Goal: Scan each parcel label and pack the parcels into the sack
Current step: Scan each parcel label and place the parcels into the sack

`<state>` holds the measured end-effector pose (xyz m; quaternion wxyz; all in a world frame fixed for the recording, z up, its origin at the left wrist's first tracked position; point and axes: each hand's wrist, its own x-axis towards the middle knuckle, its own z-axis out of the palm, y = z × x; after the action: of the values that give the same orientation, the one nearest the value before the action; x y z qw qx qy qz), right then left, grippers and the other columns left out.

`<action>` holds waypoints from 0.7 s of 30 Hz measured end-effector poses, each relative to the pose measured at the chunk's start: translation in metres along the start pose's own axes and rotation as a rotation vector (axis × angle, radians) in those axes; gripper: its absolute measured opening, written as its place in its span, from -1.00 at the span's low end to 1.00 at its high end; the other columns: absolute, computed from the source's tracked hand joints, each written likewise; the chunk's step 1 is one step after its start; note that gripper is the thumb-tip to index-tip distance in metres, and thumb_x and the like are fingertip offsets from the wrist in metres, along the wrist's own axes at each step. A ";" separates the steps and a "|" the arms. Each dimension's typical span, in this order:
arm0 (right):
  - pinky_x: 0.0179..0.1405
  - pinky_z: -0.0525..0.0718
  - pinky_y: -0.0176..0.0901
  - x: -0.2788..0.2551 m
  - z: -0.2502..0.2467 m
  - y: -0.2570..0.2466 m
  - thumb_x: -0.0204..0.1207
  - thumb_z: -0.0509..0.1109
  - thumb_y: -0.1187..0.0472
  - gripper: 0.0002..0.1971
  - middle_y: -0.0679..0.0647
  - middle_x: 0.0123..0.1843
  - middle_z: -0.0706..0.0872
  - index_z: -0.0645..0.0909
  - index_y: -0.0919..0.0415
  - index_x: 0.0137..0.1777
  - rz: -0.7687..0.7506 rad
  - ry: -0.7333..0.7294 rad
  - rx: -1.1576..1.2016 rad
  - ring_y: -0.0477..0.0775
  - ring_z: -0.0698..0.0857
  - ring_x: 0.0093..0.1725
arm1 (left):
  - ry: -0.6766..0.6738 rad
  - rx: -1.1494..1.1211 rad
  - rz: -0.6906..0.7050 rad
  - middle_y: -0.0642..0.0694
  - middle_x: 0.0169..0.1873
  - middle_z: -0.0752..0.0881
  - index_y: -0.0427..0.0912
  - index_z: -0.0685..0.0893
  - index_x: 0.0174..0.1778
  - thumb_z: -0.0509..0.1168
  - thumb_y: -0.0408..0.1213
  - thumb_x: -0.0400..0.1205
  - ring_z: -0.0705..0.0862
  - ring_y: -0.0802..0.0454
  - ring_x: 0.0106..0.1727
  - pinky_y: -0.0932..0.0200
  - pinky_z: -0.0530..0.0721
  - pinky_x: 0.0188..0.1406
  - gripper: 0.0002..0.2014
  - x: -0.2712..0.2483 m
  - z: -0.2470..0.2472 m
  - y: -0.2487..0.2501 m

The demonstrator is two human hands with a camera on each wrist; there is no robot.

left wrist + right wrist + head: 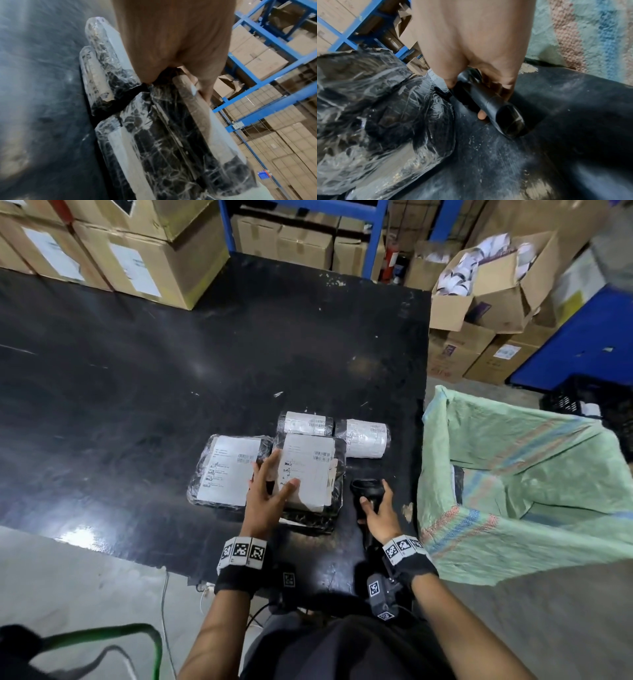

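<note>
Several plastic-wrapped parcels with white labels lie on the black table (137, 364). A flat parcel (227, 470) is on the left and two small rolled parcels (306, 422) (364, 438) lie behind. In the middle is a stack; my left hand (279, 477) grips the left edge of its top parcel (315, 467), thumb on the label. In the left wrist view the fingers (204, 86) pinch that parcel's edge (188, 97). My right hand (376, 498) curls round the black scanner (368, 491) (488, 102), low over the table. The green woven sack (513, 491) stands open on the right.
Labelled cardboard boxes (144, 258) are stacked on the table's back left. A blue rack (373, 237) with more boxes stands behind. Open boxes of label rolls (479, 278) and a black crate (596, 402) are beyond the sack. The sack's edge (573, 33) touches the table's right side.
</note>
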<state>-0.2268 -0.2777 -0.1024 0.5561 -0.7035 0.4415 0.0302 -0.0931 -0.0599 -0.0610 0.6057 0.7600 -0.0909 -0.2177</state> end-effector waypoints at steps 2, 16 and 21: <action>0.08 0.81 0.06 -0.001 -0.001 0.001 0.69 0.33 0.08 -0.27 0.12 0.40 0.64 -0.02 -0.14 0.72 -0.003 0.002 0.040 0.27 0.84 -0.02 | 0.016 0.014 0.027 0.11 0.62 0.58 0.57 0.47 0.53 0.52 0.23 0.48 0.52 -0.14 0.67 -0.39 0.57 0.59 -0.33 0.001 0.003 0.009; 0.11 0.79 0.24 -0.001 -0.011 0.002 0.70 0.32 0.09 -0.32 0.13 0.59 0.44 0.03 -0.11 0.70 -0.042 -0.064 0.070 0.22 0.84 -0.15 | -0.092 0.092 0.024 -0.19 0.45 0.69 0.35 0.36 0.66 0.53 -0.07 0.60 0.81 -0.21 0.28 -0.36 0.83 0.20 -0.27 0.011 0.013 0.028; -0.02 0.79 0.09 -0.005 -0.014 0.002 0.71 0.29 0.05 -0.33 0.15 0.46 0.54 0.04 -0.11 0.71 -0.069 -0.022 0.085 0.17 0.76 -0.23 | -0.087 -0.066 -0.009 0.01 0.55 0.65 0.08 0.27 0.80 0.46 -0.32 0.72 0.70 -0.08 0.51 -0.35 0.69 0.48 -0.23 -0.005 0.017 0.026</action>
<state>-0.2372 -0.2862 -0.0955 0.5911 -0.6937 0.4115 -0.0001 -0.1019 -0.0788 -0.0381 0.6250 0.7297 -0.1063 -0.2562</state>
